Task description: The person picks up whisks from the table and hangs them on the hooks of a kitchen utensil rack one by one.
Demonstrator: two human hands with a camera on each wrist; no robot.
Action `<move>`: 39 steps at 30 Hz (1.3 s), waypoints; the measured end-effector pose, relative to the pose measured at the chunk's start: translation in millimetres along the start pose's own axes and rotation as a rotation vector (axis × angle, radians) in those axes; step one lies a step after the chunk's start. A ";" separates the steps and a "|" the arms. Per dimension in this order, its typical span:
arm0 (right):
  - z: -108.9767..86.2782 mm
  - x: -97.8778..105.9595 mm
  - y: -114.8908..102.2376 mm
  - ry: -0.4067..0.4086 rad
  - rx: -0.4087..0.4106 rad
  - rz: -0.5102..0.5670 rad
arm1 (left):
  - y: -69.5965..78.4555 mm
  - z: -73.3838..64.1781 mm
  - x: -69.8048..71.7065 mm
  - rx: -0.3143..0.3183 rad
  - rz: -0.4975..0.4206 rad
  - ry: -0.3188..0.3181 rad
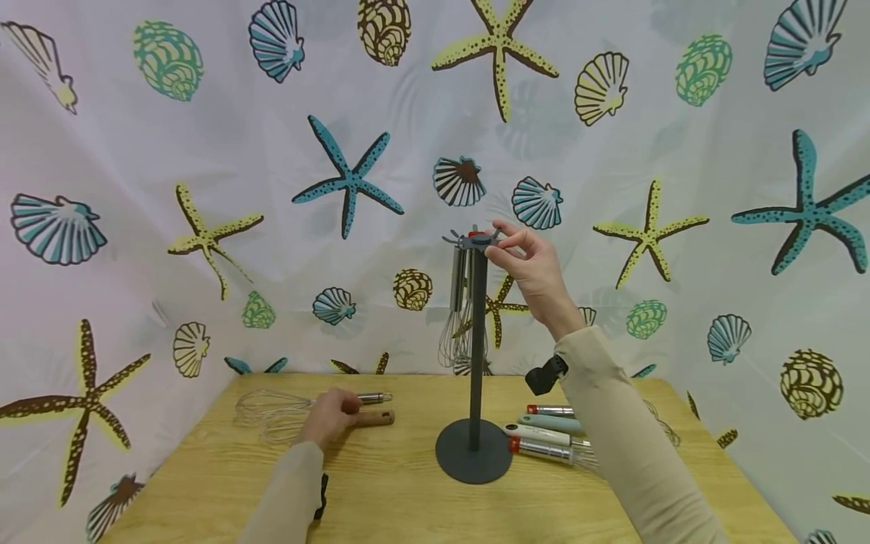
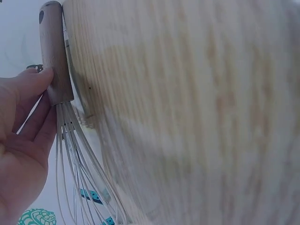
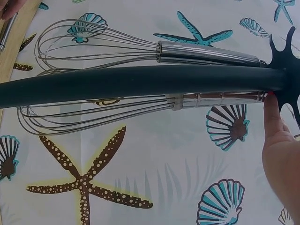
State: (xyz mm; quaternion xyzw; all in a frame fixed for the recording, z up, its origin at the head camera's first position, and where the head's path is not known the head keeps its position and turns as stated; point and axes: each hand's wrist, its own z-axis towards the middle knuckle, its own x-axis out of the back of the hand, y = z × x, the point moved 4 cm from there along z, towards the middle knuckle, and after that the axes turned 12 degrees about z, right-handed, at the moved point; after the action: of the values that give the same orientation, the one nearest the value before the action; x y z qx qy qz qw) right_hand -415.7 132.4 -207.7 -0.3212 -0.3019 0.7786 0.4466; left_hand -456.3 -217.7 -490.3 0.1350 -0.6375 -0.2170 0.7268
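Observation:
My left hand is low over the table at left. Its thumb and fingers grip the brown wooden handle of a wire whisk. A metal-handled whisk lies just behind it. At the top of a dark upright stand, my right hand pinches the edge of the hooked top between thumb and fingers. Two whisks hang from the hooks behind the pole: a metal-handled whisk and another metal-handled whisk, with red showing by its top end. The thumb partly hides that end.
Right of the stand's round base lie several whisks, among them a pale blue-handled whisk, a cream-handled whisk and a red-tipped metal whisk. My right forearm covers part of them. A patterned curtain stands behind the wooden table.

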 end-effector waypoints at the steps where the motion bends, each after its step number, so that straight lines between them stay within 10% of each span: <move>1: -0.1 -0.2 0.0 0.001 0.000 -0.002 | -0.3 -0.6 -0.2 -0.007 0.007 0.003; 39: 0.8 -1.6 1.9 -0.003 0.001 -0.018 | 26.4 -6.2 -3.4 -0.090 -0.036 -0.110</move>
State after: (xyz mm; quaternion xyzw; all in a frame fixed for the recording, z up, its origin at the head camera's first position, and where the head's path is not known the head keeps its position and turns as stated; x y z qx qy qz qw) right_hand -416.7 130.0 -208.3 -0.3170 -0.3050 0.7752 0.4534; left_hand -446.8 -193.6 -481.7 0.1016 -0.6636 -0.2655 0.6920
